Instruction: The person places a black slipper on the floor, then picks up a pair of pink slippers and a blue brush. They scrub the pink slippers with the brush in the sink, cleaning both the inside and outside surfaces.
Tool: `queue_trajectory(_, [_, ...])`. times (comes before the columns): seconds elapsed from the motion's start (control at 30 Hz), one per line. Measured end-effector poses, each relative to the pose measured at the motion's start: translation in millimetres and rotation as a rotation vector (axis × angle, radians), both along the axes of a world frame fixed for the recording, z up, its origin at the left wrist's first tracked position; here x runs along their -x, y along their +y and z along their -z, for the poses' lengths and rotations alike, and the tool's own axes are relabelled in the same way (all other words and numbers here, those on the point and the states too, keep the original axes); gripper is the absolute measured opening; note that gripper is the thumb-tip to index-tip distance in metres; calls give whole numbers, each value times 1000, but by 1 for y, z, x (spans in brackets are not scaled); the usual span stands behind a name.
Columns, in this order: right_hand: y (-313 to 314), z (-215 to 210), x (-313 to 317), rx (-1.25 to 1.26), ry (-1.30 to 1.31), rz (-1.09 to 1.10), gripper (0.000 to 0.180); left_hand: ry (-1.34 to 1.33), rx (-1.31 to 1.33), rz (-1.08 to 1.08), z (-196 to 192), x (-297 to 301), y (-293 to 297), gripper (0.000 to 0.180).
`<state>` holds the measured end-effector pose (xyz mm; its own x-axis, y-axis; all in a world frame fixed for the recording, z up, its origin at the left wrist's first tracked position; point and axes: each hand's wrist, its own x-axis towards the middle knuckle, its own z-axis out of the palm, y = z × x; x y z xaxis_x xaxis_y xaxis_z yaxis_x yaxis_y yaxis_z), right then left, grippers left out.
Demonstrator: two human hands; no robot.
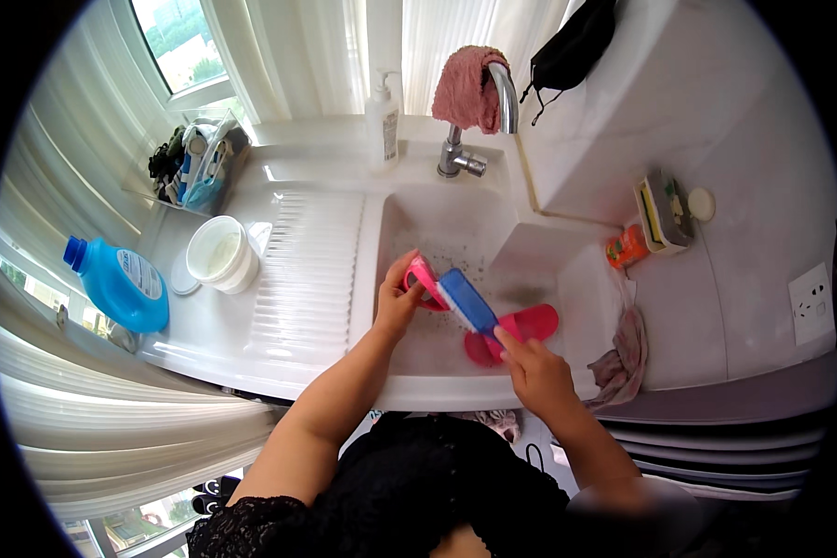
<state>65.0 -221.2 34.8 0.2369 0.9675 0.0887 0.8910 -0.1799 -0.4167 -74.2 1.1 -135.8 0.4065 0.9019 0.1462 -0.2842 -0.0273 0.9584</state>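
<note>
Over the white sink (532,249), my left hand (397,305) grips a bright pink slipper (426,277), tilted up on its side. The fingers wrap round its edge. My right hand (541,377) is closed on the handle of a blue scrubbing brush (469,299). Its white bristles face the slipper and appear to touch it. A second pink slipper (535,322) lies at the bottom of the basin, partly hidden behind the brush and my right hand. Small dark specks and wet marks show on the basin floor behind the held slipper.
A chrome faucet (450,156) draped with a pink cloth (471,88) rises behind the basin. Left are a ribbed washboard (305,270), white tub (223,256), blue detergent bottle (125,288) and pump bottle (381,126). A damp rag (623,358) hangs over the right rim.
</note>
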Motion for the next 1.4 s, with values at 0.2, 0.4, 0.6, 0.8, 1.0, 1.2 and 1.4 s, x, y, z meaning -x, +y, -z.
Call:
queue_trajectory(0.2, [56, 14, 5, -117, 63, 28, 34, 132, -175, -21, -4, 1, -4, 56])
queue_trajectory(0.4, [3, 13, 2, -95, 185, -12, 35, -346, 325, 135, -25, 5, -2, 48])
queue_trajectory(0.6, [55, 21, 12, -234, 155, -75, 38, -121, 284, 316, -8, 6, -7, 36])
queue_trajectory(0.8, [9, 38, -10, -200, 311, -99, 40, -422, 541, 251, -60, 10, -11, 44])
queue_trajectory(1.0, [42, 22, 8, -238, 153, -113, 39, -255, 472, 308, -16, 2, -9, 28])
queue_trajectory(1.2, [23, 24, -9, -181, 146, -152, 39, -412, 566, 220, -30, 7, -1, 49])
queue_trajectory(1.4, [27, 30, -14, -213, 58, -200, 39, -251, 488, 285, -13, 2, -6, 44])
